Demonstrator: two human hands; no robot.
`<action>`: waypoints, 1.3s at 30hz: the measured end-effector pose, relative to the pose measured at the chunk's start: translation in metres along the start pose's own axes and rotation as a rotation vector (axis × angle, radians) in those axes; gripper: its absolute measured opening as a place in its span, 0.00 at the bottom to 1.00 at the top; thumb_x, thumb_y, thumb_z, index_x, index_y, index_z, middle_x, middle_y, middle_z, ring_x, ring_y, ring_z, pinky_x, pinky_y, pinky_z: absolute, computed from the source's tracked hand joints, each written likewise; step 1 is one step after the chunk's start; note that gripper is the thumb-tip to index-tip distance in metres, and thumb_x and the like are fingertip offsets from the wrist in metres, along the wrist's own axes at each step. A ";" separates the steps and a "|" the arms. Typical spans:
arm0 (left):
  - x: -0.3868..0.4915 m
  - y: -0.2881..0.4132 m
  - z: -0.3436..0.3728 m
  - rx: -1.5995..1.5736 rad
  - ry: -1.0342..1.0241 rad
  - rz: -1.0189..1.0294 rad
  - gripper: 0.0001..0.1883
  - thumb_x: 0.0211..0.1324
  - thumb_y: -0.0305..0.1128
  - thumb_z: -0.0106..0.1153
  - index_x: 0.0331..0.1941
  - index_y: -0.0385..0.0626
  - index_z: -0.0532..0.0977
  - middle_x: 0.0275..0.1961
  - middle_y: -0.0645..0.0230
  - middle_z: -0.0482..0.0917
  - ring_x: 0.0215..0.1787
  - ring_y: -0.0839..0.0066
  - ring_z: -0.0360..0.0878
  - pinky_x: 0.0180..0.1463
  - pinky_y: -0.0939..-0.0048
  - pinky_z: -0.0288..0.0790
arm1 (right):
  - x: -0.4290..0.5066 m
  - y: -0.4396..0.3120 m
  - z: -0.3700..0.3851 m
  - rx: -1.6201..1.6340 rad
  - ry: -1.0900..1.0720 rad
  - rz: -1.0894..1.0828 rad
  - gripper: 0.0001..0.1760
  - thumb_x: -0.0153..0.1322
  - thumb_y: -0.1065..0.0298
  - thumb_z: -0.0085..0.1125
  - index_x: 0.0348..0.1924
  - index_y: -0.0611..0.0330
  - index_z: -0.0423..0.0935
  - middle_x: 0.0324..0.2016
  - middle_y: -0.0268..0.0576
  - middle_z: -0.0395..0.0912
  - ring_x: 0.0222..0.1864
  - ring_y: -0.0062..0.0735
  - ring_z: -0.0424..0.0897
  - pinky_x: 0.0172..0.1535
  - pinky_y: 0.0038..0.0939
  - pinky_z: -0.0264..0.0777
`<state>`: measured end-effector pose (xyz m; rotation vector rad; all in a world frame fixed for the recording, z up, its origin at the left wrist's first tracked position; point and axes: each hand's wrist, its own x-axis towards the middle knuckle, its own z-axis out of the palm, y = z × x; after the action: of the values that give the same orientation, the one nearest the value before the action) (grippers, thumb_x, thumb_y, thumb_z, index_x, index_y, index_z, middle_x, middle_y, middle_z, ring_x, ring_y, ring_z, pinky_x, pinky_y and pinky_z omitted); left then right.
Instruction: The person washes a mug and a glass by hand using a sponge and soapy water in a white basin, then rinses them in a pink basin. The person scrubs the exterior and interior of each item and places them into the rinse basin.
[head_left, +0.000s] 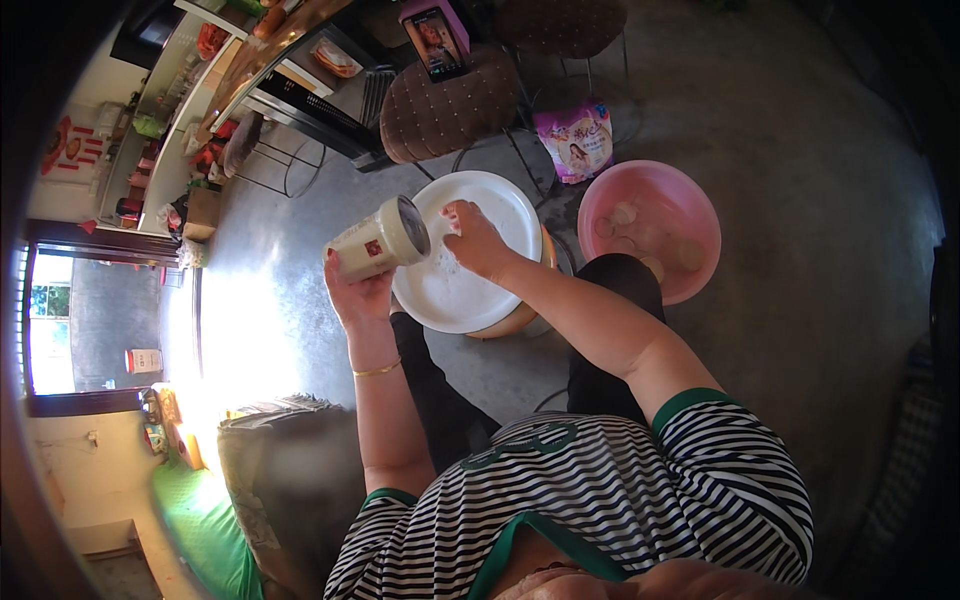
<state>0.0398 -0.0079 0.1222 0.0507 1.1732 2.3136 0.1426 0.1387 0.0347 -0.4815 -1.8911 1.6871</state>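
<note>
My left hand (358, 294) grips a cream cylindrical canister (367, 244) from below, left of the white basin (534, 259). The canister lies tilted nearly sideways, its dark round end turned right; print and a small red square mark its side. Over the basin, my right hand (478, 238) has its fingers curled and thumb bent; whether something small is between them is unclear. Whitish liquid with a few suds shows in the basin. Below its rim is an orange-tan support (514, 319). To the right, a pink basin (709, 232) holds several round, lid-like pieces in water.
A purple detergent bag (575, 146) stands behind the pink basin. A phone (435, 45) leans against a box on a brown cushioned stool (450, 112). My knees flank the white basin. Cluttered shelves (169, 112) are at far left; a large cardboard box (292, 487) is at lower left.
</note>
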 end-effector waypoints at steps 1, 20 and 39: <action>0.000 0.000 -0.002 0.012 -0.028 -0.027 0.29 0.55 0.47 0.57 0.57 0.45 0.67 0.59 0.58 0.71 0.61 0.56 0.69 0.62 0.46 0.66 | 0.002 -0.006 -0.003 0.108 0.014 -0.032 0.24 0.64 0.73 0.57 0.54 0.62 0.66 0.49 0.54 0.69 0.53 0.49 0.73 0.57 0.40 0.67; 0.010 -0.003 -0.002 0.014 -0.317 0.114 0.28 0.52 0.42 0.61 0.55 0.42 0.69 0.55 0.59 0.75 0.60 0.58 0.72 0.63 0.53 0.67 | 0.002 -0.033 0.000 0.811 -0.457 0.580 0.16 0.74 0.59 0.52 0.44 0.65 0.74 0.24 0.47 0.79 0.14 0.26 0.75 0.16 0.24 0.65; 0.006 -0.022 0.005 0.779 -0.165 0.335 0.34 0.49 0.21 0.67 0.59 0.41 0.61 0.54 0.60 0.70 0.55 0.69 0.70 0.59 0.68 0.67 | 0.020 -0.006 0.000 1.315 -0.113 0.731 0.43 0.76 0.34 0.27 0.66 0.66 0.57 0.63 0.53 0.63 0.65 0.47 0.64 0.65 0.51 0.56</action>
<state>0.0457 0.0093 0.1078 0.7494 2.0144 1.9068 0.1272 0.1498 0.0435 -0.5028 -0.2802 2.9570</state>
